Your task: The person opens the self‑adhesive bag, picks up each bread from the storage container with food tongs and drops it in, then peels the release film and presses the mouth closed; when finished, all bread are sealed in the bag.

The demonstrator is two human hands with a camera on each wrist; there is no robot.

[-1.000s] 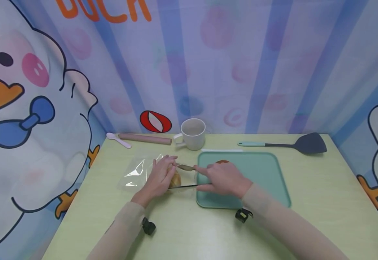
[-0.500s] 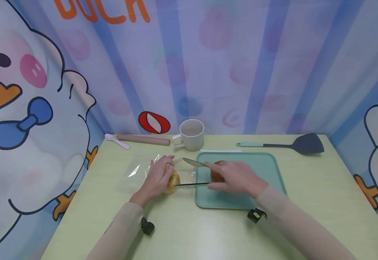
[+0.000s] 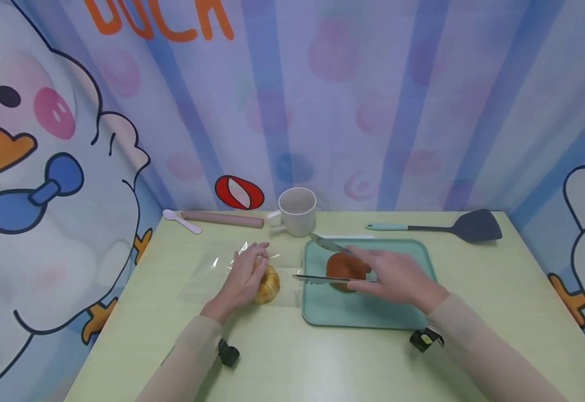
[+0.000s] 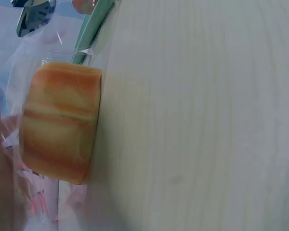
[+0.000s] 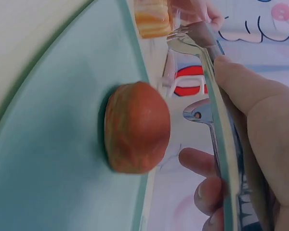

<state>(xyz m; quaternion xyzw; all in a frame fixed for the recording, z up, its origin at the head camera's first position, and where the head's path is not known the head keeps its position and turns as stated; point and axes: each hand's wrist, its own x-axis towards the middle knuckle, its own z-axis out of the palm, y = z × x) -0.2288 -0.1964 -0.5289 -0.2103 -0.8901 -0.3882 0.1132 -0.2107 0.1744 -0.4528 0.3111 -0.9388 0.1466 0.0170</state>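
My right hand (image 3: 398, 276) holds metal tongs (image 3: 330, 278) with a fork-like end, their arms spread apart. They reach over the teal tray (image 3: 398, 312), around a round brown bun (image 3: 346, 271). In the right wrist view the bun (image 5: 137, 127) sits beside the tongs (image 5: 219, 110), not touching them. A golden bread roll (image 3: 268, 285) lies in a clear plastic bag (image 3: 212, 273). Over its left side lies my left hand (image 3: 242, 279), fingers extended and thumb along the roll. The left wrist view shows the roll (image 4: 62, 122) close up, with ridged browned bands.
Along the back of the table stand a white mug (image 3: 297, 212), a rolling pin (image 3: 222, 219), a small pale spoon (image 3: 182, 221), a thin white stick (image 3: 345, 237) and a dark spatula (image 3: 473, 226) with a mint handle. A patterned cloth hangs behind.
My right hand has drawn back to the right with the tongs, away from the bread roll in the bag to the bun on the tray. The left hand has stayed in place.
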